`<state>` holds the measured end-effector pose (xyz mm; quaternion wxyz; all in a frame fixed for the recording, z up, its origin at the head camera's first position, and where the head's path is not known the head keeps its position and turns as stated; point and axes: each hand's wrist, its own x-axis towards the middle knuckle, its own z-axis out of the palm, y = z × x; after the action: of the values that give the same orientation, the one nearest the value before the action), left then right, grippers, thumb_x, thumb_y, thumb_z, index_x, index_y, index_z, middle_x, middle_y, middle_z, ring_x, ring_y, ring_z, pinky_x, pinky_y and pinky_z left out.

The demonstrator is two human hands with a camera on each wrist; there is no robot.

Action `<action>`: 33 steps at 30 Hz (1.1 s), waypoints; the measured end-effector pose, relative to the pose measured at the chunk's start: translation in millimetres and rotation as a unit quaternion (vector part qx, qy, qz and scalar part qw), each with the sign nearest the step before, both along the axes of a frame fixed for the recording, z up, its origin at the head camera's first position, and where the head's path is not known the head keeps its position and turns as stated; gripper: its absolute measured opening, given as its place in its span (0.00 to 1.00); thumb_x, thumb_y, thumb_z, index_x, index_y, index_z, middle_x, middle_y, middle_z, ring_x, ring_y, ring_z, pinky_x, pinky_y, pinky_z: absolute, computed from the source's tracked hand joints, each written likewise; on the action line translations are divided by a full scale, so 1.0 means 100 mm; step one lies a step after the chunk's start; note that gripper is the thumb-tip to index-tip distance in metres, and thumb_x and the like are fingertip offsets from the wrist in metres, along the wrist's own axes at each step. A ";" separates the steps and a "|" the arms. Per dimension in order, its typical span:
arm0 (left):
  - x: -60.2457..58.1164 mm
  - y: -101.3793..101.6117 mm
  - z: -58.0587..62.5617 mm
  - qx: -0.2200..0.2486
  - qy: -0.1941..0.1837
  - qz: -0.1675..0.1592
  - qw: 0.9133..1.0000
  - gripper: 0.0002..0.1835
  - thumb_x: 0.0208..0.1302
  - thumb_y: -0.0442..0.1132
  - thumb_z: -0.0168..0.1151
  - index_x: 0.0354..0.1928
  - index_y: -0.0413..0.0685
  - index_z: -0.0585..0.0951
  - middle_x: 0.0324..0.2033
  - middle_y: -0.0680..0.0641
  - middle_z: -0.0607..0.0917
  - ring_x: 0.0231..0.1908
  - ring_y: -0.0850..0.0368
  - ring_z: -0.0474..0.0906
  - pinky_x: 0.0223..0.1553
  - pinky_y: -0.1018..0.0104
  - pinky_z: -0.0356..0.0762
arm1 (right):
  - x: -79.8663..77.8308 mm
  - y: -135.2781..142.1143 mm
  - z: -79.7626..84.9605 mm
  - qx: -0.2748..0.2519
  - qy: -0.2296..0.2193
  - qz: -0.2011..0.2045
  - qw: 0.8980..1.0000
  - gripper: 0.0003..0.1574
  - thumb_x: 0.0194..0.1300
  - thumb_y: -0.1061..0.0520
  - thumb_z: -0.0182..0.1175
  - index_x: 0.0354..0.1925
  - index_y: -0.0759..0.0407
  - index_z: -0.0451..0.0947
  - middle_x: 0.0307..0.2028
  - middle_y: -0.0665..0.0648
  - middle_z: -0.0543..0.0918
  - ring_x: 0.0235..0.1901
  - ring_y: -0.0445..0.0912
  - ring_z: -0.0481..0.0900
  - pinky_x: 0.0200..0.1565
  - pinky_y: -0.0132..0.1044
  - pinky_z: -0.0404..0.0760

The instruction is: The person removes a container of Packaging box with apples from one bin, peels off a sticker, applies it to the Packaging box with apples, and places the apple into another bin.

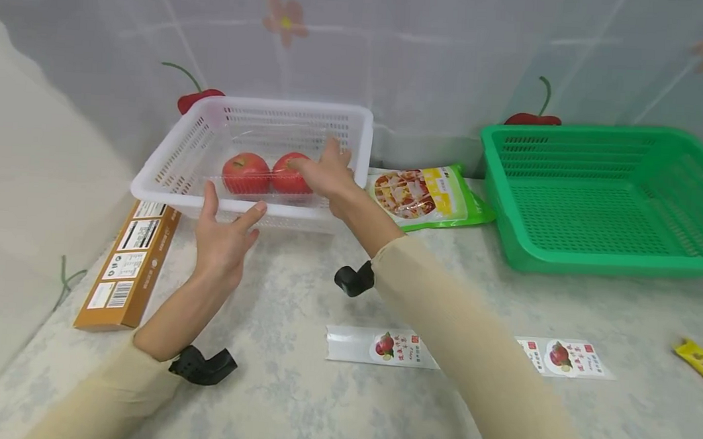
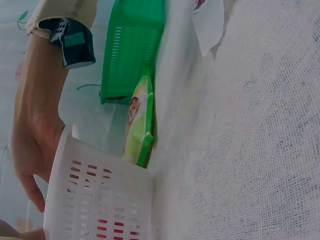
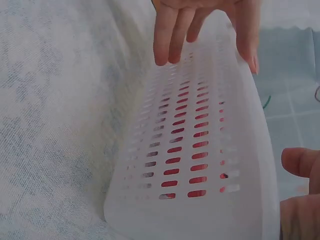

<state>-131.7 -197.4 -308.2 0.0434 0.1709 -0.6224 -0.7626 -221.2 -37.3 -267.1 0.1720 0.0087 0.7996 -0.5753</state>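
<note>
Two red apples, one on the left [image 1: 246, 173] and one on the right [image 1: 288, 174], sit side by side under clear plastic [image 1: 260, 135] inside a white slotted basket [image 1: 362, 124]. My right hand [image 1: 328, 172] reaches over the basket's right side, fingers loosely spread, thumb overlapping the right apple in the head view. At the front rim is my left hand [image 1: 222, 236], its fingers extended and apart. The right wrist view shows left-hand fingers [image 3: 167, 37] pointing down along the outer wall and the thumb over the rim. Red shows through the slots.
A green basket [image 1: 517, 245] stands at the right, with a green-edged food packet [image 1: 430, 194] between the baskets. An orange-brown box [image 1: 128, 261] lies at the left. Front: a label strip [image 1: 351, 345], partly under my right sleeve, and a small yellow packet [image 1: 702, 362].
</note>
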 end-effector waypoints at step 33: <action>0.02 -0.01 0.00 -0.063 -0.026 0.009 0.998 0.54 0.64 0.42 0.69 0.78 0.74 0.40 0.77 0.59 0.37 0.69 0.49 0.60 0.67 0.50 0.63 | -0.19 -0.13 -0.16 -0.092 -0.130 -0.039 0.986 0.41 0.65 0.53 0.66 0.69 0.62 0.60 0.57 0.55 0.71 0.47 0.47 0.75 0.35 0.33 0.83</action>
<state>-129.7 -198.2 -308.2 0.0444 0.1935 -0.6684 -0.7169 -240.3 -50.2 -283.1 0.2519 0.0982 0.7129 -0.6470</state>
